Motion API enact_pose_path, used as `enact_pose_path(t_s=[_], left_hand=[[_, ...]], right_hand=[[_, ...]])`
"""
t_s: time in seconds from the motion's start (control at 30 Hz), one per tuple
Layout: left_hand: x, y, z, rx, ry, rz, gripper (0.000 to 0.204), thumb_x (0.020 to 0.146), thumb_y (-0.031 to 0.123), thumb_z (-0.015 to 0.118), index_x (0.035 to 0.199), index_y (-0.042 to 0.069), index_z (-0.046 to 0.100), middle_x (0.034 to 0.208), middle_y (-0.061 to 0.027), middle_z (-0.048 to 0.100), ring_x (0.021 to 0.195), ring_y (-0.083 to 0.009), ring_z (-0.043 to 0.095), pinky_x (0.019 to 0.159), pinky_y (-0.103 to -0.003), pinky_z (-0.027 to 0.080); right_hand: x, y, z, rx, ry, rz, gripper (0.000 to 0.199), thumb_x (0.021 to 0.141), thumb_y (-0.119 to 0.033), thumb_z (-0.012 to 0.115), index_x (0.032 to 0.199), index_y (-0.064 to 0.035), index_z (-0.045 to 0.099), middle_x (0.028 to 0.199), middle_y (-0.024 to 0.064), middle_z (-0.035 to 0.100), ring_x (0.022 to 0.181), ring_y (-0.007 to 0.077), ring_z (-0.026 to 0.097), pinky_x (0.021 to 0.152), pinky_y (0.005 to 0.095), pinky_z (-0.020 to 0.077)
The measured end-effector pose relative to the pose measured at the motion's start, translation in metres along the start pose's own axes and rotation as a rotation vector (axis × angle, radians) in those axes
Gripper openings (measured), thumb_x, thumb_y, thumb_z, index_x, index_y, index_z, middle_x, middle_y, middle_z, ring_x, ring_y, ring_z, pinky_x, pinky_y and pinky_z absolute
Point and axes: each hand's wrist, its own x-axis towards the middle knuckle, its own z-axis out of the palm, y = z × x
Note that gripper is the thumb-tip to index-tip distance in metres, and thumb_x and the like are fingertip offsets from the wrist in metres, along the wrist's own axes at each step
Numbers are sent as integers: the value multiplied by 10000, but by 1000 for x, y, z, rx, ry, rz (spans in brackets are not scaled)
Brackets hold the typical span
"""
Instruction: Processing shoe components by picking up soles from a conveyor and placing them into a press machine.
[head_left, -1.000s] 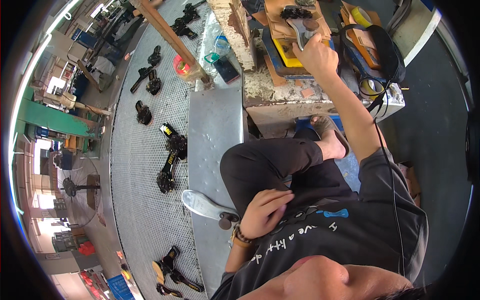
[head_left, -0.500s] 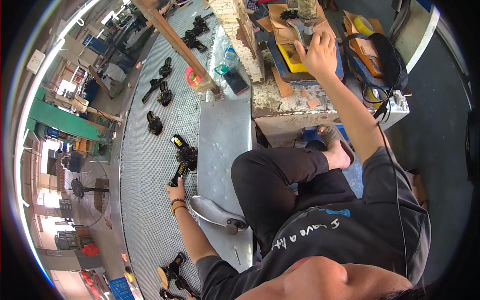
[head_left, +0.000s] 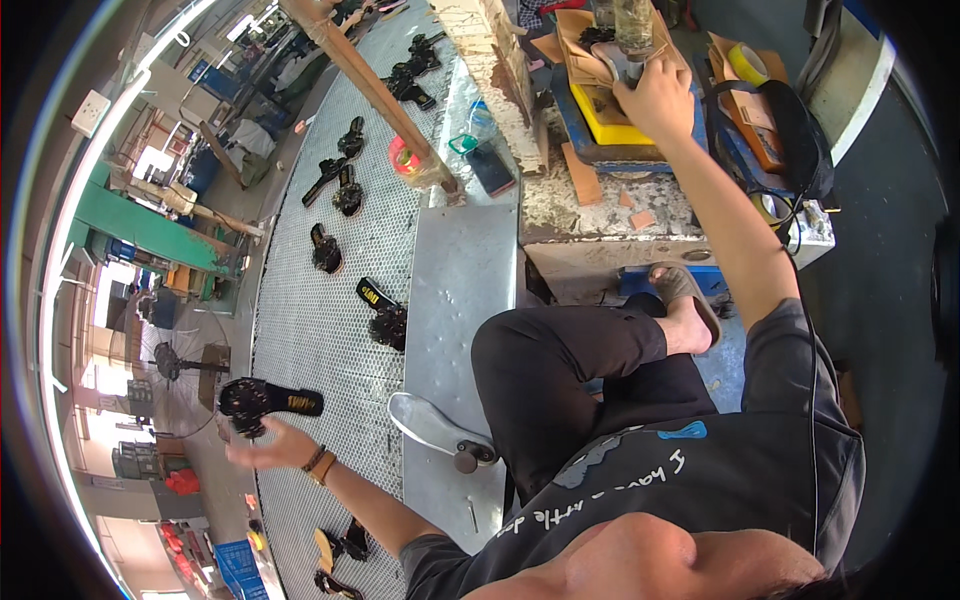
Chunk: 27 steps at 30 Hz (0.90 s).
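Over the far-left edge of the mesh belt is a black slide sandal (head_left: pixel 291 401) with a puffy, glittery front strap. My left hand (head_left: pixel 272 446) is right beside that strap, fingers stretched apart; the thumb meets or nearly meets it. Whether the sandal rests on anything is unclear. My right hand (head_left: pixel 660 103) curls at the foot of a worn upright post (head_left: pixel 632 25), above a yellow block (head_left: pixel 600 120) and brown sheets. What its fingers hold is hidden. A matching black sandal (head_left: pixel 387 322) lies on the belt beside the metal plate.
More black sandals (head_left: pixel 347 190) lie along the mesh belt (head_left: pixel 330 400). A shoe-shaped metal piece (head_left: pixel 425 417) sits on the metal plate (head_left: pixel 465 270). A wooden pole (head_left: pixel 385 110), a phone (head_left: pixel 490 170) and a black bag (head_left: pixel 805 150) stand or lie farther away.
One sandal of the pair by the metal plate has gone left with my left hand and turned, its puffy strap now leftward. My left fingers have spread. My right hand's fingers have curled more.
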Motion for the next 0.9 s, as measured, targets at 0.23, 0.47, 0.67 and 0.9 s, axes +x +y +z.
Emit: enact_pose_path(t_s=[0.23,0.47,0.67,0.9], left_hand=[[-41,-29,-39,-1081,-841,-1095,358,986,252,718,1204,-16,624,1039,-94,706,803,-206,666,747,-336,562],[-92,166,-202,-1781,-1564,-1596,562,1046,457,525,1292,-46,582,1190,-185,689,967,-316,730,780,-446,615],[-100,201,-295,-2045,-1861,-2059,623,920,267,729,1383,-54,461,1225,-232,661,1045,-370,717,907,-519,608],[-84,199,-224,-1524,-1058,-1798,377,1074,159,466,1425,22,466,1343,-173,622,1244,-334,621,1053,-490,510]], right_hand=[[19,-22,32,108,31,122,654,856,-478,686,1277,21,645,1341,241,596,1312,449,501,1132,528,395],[22,0,43,65,115,113,541,844,-458,674,1202,-55,720,1312,285,630,1255,449,560,1095,511,427],[-44,-18,35,1015,146,390,540,777,-189,746,1272,-2,643,1093,159,725,989,318,697,893,403,544],[-356,-130,-116,1491,-651,-58,204,860,17,689,1060,-20,667,1163,100,664,1116,176,634,958,318,488]])
